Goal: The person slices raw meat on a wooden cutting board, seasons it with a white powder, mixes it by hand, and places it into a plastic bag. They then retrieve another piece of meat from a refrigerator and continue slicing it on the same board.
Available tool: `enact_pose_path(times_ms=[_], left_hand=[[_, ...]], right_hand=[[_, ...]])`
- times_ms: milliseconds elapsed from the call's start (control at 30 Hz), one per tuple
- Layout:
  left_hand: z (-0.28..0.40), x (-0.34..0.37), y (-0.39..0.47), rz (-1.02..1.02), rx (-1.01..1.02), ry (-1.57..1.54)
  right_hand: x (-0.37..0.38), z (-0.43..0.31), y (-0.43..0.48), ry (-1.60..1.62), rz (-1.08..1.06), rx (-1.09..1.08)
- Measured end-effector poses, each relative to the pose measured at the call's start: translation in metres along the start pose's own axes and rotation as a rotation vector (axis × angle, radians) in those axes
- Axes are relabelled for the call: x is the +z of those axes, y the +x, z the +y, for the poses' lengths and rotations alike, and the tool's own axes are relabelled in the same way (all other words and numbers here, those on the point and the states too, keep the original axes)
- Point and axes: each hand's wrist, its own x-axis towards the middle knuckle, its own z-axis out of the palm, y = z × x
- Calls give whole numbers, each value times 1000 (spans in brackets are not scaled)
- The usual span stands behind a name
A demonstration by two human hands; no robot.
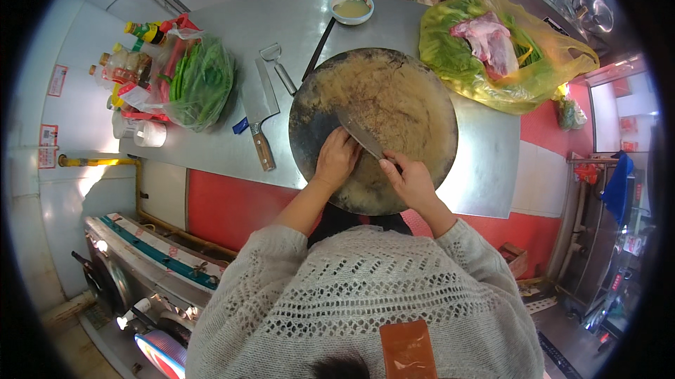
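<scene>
A round wooden chopping block [411, 94], with a worn tan top and dark patches, stands in front of me. My right hand [408, 178] grips the handle of a kitchen knife [364, 135] above the block's near half. The blade slants up and to the left from that hand. My left hand [337, 155] lies close against the blade's left side, fingers bent and pointing down. Its fingertips are partly hidden, and whether they hold anything cannot be made out. Left of the block lie a cleaver [261, 97] with a wooden handle and a metal peeler [285, 76].
The steel table [253, 25] also bears a bowl of pale liquid [352, 8], a dark stick [319, 49] and a bag of green peppers [198, 78]. Sauce bottles [126, 65] crowd the left. A yellow bag [548, 68] with raw meat [488, 44] over leafy greens sits right.
</scene>
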Motion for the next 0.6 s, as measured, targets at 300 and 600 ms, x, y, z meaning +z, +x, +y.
enact_pose_path(times_ms=[300, 600], left_hand=[[-18, 11, -8, 4, -1, 19], [-19, 9, -6, 14, -41, -50]], right_hand=[[-17, -6, 4, -224, -46, 12], [4, -17, 34, -382, -170, 85]])
